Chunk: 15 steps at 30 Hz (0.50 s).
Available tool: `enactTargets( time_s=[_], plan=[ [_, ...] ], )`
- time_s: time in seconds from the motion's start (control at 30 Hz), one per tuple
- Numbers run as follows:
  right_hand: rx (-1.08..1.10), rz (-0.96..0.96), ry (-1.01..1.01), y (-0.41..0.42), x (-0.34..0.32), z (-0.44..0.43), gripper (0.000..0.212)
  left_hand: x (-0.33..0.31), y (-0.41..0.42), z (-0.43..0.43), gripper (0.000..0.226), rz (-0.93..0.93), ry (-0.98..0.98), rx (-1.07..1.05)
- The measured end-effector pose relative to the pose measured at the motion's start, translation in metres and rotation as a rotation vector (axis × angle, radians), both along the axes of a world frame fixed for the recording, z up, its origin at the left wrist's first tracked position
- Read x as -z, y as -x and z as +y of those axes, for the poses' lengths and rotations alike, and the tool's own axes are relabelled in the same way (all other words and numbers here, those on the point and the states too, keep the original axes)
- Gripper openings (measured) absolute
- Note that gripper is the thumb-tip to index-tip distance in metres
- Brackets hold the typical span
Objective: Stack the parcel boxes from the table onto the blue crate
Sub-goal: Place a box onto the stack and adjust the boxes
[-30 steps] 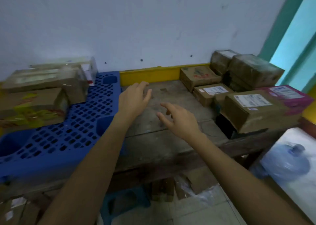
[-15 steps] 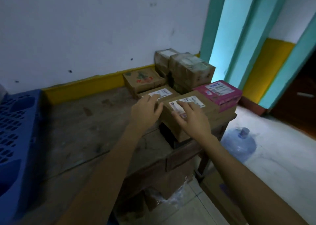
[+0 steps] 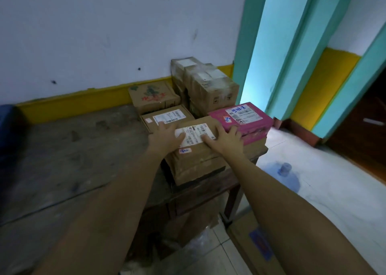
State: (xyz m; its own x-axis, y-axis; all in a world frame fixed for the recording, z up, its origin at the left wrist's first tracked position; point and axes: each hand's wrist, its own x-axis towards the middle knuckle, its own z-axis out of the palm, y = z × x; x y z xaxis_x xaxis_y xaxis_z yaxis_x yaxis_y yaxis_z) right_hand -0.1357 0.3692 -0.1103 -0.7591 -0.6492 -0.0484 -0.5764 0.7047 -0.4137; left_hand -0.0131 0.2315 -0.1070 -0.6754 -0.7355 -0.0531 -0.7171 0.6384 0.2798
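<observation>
Item 1: labelled parcel box (image 3: 198,164), brown card, with a white shipping label and a small red-edged sticker on top. It stands at the near right corner of the wooden counter (image 3: 73,149), its front overhanging the edge slightly. Item 2: left hand (image 3: 167,138), laid flat on the left part of the labelled parcel box's top, fingers straight and spread, tips at the label's left end. Item 3: right hand (image 3: 226,140), flat on the right part of the same top, thumb on the label, fingers stretched toward the far right edge; neither hand pinches or curls round anything. Item 4: pink box (image 3: 248,117), just behind and right of the labelled parcel box and touching it, with labels and blue handwriting on its lid. Item 5: small brown box (image 3: 167,118) with its own label, directly behind the labelled parcel box on the left. Item 6: printed box (image 3: 152,96), red and green markings, one row further back, against the yellow wall band (image 3: 83,101). Item 7: taped boxes (image 3: 211,88), stacked taller, behind the pink box in the corner. Item 8: blue crate (image 3: 7,118), only a dark sliver showing, well apart to the left of the labelled parcel box, at the frame's edge. Item 9: water bottle (image 3: 285,169), on the pale floor, right of the labelled parcel box and below it. Item 10: flat cardboard (image 3: 250,239) on the floor, below and nearer than the labelled parcel box.
</observation>
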Motion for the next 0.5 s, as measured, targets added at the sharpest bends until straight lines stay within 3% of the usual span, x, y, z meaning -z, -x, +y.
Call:
enactTargets(
  time_s=[0.23,0.5],
  plan=[
    [-0.136,-0.098,0.057,0.005,0.001,-0.001,0.071,0.012,0.005,0.010,0.067,0.208,-0.264,-0.271],
    [-0.219,-0.064,0.159,0.000,-0.009,0.004,0.062,0.001,-0.002,0.033,0.064,0.444,-0.313,-0.388]
  ],
)
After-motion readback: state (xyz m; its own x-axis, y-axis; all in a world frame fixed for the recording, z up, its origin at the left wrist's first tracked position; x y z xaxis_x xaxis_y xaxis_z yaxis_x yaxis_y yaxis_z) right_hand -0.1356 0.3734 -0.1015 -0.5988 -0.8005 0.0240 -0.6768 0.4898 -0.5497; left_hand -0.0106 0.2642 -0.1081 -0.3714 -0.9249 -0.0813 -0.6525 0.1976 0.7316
